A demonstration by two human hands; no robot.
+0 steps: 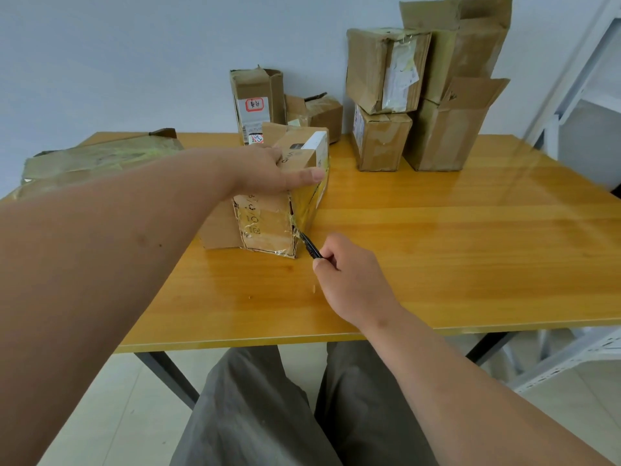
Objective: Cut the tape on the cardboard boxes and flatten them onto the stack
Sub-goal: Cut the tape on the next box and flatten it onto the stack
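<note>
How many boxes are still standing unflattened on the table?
7: one under the left hand, two at back centre, four stacked at back right. Others may be hidden.

Wooden table (437, 230) — cardboard boxes (379, 142)

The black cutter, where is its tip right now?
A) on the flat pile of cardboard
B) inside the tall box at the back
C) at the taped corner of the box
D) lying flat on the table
C: the right hand holds the black cutter with its tip against the taped corner edge of the box that the left hand steadies.
</note>
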